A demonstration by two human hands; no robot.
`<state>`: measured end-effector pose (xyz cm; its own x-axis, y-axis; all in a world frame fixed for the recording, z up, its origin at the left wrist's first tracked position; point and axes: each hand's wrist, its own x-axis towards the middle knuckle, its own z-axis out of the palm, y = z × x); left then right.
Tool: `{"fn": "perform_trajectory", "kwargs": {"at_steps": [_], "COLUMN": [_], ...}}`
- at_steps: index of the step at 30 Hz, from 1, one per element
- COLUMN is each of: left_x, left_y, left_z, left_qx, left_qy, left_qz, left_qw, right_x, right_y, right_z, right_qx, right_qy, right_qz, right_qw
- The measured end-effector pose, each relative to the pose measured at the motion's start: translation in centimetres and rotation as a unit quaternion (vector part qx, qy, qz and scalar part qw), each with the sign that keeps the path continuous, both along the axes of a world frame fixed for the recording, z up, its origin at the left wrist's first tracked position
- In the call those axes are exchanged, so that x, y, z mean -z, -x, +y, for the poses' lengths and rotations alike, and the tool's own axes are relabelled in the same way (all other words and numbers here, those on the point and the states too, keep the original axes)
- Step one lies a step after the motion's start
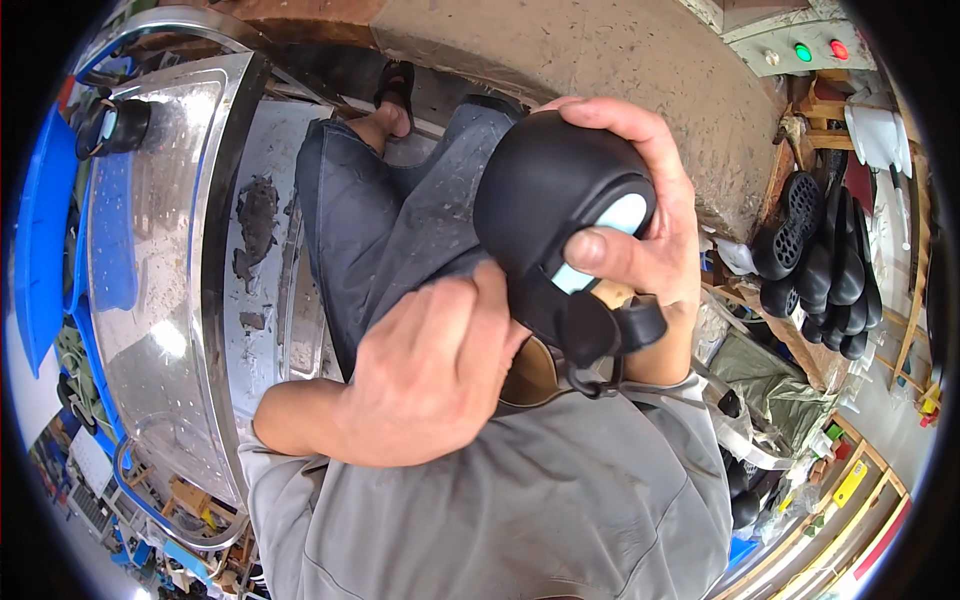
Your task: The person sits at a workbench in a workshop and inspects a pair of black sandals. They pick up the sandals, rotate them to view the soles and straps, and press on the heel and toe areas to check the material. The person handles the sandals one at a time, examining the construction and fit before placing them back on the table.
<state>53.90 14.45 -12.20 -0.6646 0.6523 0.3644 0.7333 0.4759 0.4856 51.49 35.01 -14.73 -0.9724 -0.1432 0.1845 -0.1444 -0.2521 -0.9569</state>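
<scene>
A black, round-toed shoe (545, 185) is held up over my lap, its light-blue inside showing through the opening. My right hand (655, 235) grips it from the right, with the thumb across the opening and the fingers round the toe. Below the thumb hang a black strap (642, 325) and a loop. My left hand (430, 365), slightly blurred, is closed in a fist against the shoe's lower left side. Its fingertips are hidden, so what they pinch cannot be seen. Part of something tan (530, 375) shows beneath the shoe.
A metal-rimmed tray (150, 260) stands at my left, with a similar black shoe (115, 128) at its far end. Ahead runs a worn brown bench (570, 60). Several black shoes (840, 250) hang at the right, below a panel with green and red buttons (803, 52).
</scene>
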Motion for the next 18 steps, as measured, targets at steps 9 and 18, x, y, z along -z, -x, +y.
{"fn": "perform_trajectory", "kwargs": {"at_steps": [9,18], "left_x": [-1.2,-0.3], "left_y": [-0.2,1.8], "left_z": [0.3,-0.5], "left_qx": [-0.044,-0.108], "left_qy": [-0.043,0.02], "left_qz": [0.059,-0.007], "left_qw": [0.996,0.994], "right_x": [-1.5,-2.0], "right_y": [0.8,1.3], "right_z": [0.5,-1.2], "right_qx": [-0.043,-0.001], "right_qy": [-0.125,-0.205], "right_qz": [0.116,-0.025], "right_qw": [0.984,0.978]}}
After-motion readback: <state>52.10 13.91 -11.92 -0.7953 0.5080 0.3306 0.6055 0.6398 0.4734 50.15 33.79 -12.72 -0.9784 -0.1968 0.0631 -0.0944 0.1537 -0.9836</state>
